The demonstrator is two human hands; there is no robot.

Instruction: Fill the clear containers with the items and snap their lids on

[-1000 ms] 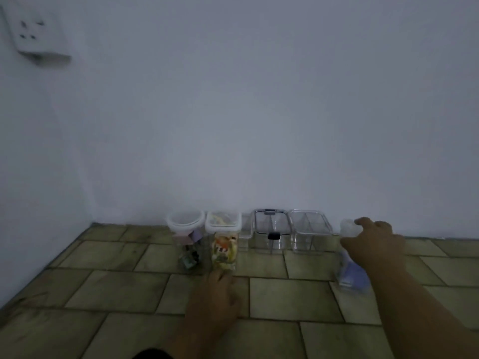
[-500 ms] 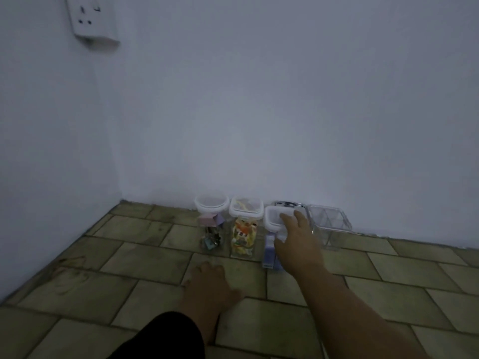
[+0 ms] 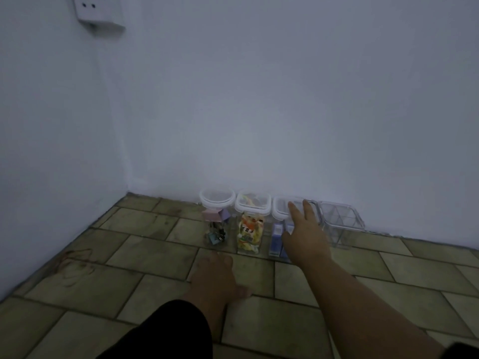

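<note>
Reaching to the far edge of the floor (image 3: 129, 281), the right hand (image 3: 307, 239) lays straight fingers (image 3: 294, 212) over the lid (image 3: 280, 207) of the blue-filled jar (image 3: 276, 239), seemingly to press it shut; the left hand (image 3: 215, 275) rests flat, open, bracing.

- A bare, pale wall (image 3: 285, 99) rose straight ahead of the right hand (image 3: 305, 237), meeting the ground just beyond its fingertips.
- A second wall (image 3: 51, 151) of the same colour stood well to the left of the left hand (image 3: 215, 275); the two surfaces joined in a corner (image 3: 127, 189) ahead and to the left of that hand.
- A white socket plate (image 3: 96, 11) was mounted high near the corner, far above both hands.
- The floor (image 3: 155, 281) beneath both hands was laid in olive-brown rectangular tiles, staggered, with dark joints.
- A dark scuffed mark (image 3: 77, 260) lay on the tiles left of the left hand.
- The light was dim and flat, giving the walls a bluish cast.
</note>
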